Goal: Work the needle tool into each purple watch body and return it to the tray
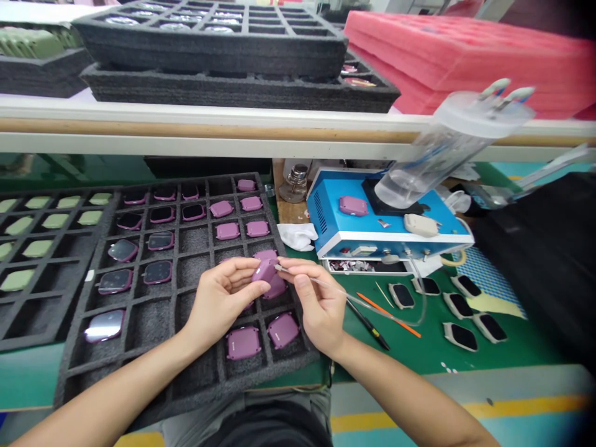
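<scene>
My left hand (pixel 228 292) pinches a purple watch case (pixel 264 272) between thumb and fingers, above the right part of a black foam tray (pixel 186 298). Closed around a thin needle-like tip with a clear tube (pixel 363 302) is my right hand (pixel 321 304); the tip meets the case's right edge. Beneath and around the hands, more purple cases (pixel 243 343) sit in the tray's compartments. On the tray's left side, purple-framed watches with dark screens (pixel 116 281) lie in several compartments.
A blue machine (pixel 386 230) bears a clear cylinder (pixel 419 155), a purple case and a beige case. Beige watches (pixel 460 336), an orange stick (pixel 388 315) and a black pen (pixel 367 324) lie right. Green cases fill another tray (pixel 46 310). Above runs a shelf (pixel 186 146) with foam trays.
</scene>
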Demonstrator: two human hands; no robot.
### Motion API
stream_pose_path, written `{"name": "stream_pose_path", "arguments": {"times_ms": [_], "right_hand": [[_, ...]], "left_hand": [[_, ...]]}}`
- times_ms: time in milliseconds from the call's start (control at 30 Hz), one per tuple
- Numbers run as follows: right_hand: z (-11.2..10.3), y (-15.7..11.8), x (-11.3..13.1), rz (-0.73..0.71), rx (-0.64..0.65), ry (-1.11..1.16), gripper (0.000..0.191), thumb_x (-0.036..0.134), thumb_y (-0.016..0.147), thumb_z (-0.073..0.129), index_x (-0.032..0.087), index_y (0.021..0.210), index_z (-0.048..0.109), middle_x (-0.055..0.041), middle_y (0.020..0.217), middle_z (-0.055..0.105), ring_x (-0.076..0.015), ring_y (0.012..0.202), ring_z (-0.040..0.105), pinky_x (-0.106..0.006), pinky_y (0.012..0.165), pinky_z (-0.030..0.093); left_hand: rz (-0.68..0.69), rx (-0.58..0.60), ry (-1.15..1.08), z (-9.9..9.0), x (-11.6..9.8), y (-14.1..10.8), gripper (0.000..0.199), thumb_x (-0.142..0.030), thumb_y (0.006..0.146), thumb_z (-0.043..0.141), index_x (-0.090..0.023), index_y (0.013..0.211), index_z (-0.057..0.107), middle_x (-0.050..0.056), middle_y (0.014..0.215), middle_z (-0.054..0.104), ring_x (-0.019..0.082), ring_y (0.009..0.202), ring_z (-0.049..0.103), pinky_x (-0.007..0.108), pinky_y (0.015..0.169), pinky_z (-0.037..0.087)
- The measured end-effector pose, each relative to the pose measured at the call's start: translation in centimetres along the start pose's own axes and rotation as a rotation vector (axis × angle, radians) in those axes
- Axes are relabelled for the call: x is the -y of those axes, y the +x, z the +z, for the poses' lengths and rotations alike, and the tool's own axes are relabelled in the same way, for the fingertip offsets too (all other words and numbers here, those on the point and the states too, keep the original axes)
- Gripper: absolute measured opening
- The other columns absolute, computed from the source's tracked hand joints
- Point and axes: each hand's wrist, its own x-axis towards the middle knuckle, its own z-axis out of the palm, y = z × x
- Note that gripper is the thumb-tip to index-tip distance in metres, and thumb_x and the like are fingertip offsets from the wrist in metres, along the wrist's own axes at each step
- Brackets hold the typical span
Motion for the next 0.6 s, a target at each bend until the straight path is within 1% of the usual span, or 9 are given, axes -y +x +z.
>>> {"name": "stream_pose_path", "arguments": {"times_ms": [167, 333, 600], "right_hand": [[0.05, 0.11, 0.09, -0.003, -0.009, -0.015, 0.016, 0.028, 0.103, 0.06, 0.023, 0.101, 0.075, -0.0084, 0.11, 0.078, -0.0219, 0.109, 0.075, -0.041, 0.093, 0.065], [0.22, 0.32, 0.22, -0.013, -0.017, -0.008, 0.016, 0.028, 0.102, 0.06, 0.023, 0.1, 0.075, -0.0083, 0.108, 0.078, -0.0211, 0.107, 0.075, -0.04, 0.091, 0.066], [0.31, 0.41, 0.22, -0.011, -0.021, -0.009, 0.017, 0.029, 0.102, 0.06, 0.023, 0.1, 0.075, -0.0081, 0.108, 0.079, -0.0211, 0.105, 0.076, -0.04, 0.091, 0.066]], "left_hand": [[-0.009, -0.012, -0.011, 0.06, -0.01, 0.03, 0.047, -0.03, 0.059, 0.098, -0.014, 0.097, 0.075, 0.01, 0.099, 0.084, 0.025, 0.093, 0.081, 0.033, 0.09, 0.065], [-0.008, -0.023, -0.015, 0.18, -0.19, 0.16, 0.047, -0.028, 0.055, 0.1, -0.015, 0.094, 0.077, 0.009, 0.096, 0.085, 0.024, 0.09, 0.082, 0.03, 0.085, 0.066], [0.001, -0.032, -0.021, 0.03, -0.27, 0.21, 0.045, -0.028, 0.054, 0.1, -0.016, 0.091, 0.077, 0.007, 0.093, 0.085, 0.02, 0.087, 0.081, 0.025, 0.082, 0.065]]}}
